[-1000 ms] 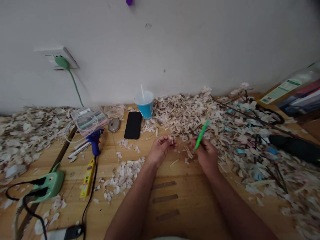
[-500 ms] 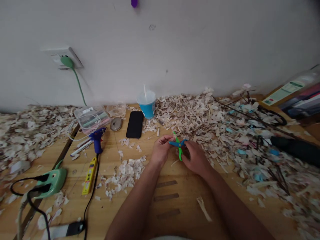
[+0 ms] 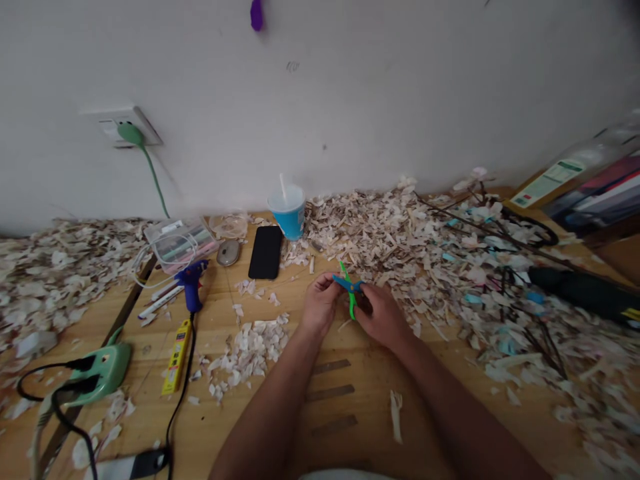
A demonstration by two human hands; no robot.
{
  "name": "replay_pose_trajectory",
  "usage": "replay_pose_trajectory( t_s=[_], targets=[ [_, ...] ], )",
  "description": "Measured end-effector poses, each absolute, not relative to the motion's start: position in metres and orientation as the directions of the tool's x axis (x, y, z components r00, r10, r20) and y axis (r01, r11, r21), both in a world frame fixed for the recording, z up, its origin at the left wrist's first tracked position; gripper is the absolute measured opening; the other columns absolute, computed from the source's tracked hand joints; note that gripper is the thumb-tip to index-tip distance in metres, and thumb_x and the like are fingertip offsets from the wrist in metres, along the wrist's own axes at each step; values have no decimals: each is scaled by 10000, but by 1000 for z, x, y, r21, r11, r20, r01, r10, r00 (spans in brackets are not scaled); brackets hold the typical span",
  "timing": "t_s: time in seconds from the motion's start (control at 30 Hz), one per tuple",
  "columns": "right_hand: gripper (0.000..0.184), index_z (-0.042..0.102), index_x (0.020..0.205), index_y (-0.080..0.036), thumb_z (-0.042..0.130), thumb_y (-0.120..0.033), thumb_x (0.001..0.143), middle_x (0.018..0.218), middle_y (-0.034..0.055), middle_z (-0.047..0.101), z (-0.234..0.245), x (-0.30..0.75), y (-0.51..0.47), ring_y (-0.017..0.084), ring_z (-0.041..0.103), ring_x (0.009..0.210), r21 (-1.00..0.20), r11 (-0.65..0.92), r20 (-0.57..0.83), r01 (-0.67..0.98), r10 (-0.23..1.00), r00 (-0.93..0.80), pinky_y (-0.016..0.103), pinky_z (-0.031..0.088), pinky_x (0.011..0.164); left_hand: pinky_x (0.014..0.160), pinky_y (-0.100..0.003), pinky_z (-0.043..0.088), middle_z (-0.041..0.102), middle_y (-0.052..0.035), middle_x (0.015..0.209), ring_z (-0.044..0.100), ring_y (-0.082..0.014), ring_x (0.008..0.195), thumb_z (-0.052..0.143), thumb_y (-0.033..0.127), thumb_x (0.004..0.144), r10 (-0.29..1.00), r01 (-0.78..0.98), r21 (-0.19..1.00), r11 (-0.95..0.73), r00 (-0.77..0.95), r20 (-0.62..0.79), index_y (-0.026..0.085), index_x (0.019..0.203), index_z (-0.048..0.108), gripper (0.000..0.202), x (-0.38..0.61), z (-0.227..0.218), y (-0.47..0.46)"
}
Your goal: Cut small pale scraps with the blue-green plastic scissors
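Observation:
My right hand [image 3: 381, 312] grips a pair of scissors [image 3: 351, 288] with blue and bright green parts, its blades spread apart and pointing left and away. Close beside the blades, my left hand [image 3: 320, 303] is closed in a pinch at the blue tip; whatever lies between its fingers is too small to make out. A thin pale strip [image 3: 345, 325] shows just below the scissors. On the table nearer my body lies a split, dried pale strip [image 3: 396, 417]. To the left of my left forearm sits a small heap of cut pale flakes [image 3: 255, 347].
A blue cup with a straw [image 3: 289, 212], a black phone [image 3: 265, 252] and a blue glue gun [image 3: 191, 283] stand or lie at the back left. The green power strip [image 3: 103, 373] trails cords. Pale shavings [image 3: 370, 233] cover the back and right, with dark branches [image 3: 507, 237] among them.
The view has shifted slightly, so the table's things appear a little further left. The scissors stay in my right hand, and both hands hold nearly the same pose.

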State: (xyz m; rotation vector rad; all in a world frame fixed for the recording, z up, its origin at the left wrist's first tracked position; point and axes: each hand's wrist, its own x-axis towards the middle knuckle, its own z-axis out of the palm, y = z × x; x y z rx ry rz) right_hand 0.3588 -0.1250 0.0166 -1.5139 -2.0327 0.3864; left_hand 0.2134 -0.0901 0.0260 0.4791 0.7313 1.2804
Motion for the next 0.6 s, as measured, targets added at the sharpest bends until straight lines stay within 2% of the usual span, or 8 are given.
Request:
replay_pose_trajectory(
  t_s=[0.3,0.47,0.6],
  targets=[
    [152,536,947,-196,542,-216,795,885,87,621,10,355,-125,247,577,860,-514,311,293,799,940,-177,354,440,771,703,-222,464,654,29,704,594,-81,640,853,292,598,959,-677,690,256,91,-267,156,734,621,301,217,21,-92],
    [83,542,891,-191,516,-211,815,838,87,616,11,357,-125,242,564,803,-509,300,279,807,944,-175,347,435,736,613,-220,449,650,18,685,588,-90,600,831,303,629,937,-672,660,337,167,-308,154,737,609,289,216,21,-95],
    [88,563,883,-188,489,-210,841,825,87,635,9,360,-124,237,575,789,-503,292,266,813,948,-176,336,428,724,649,-224,468,657,0,701,592,-91,624,830,296,635,932,-674,646,358,213,-294,139,728,634,268,214,25,-94]
  ],
)
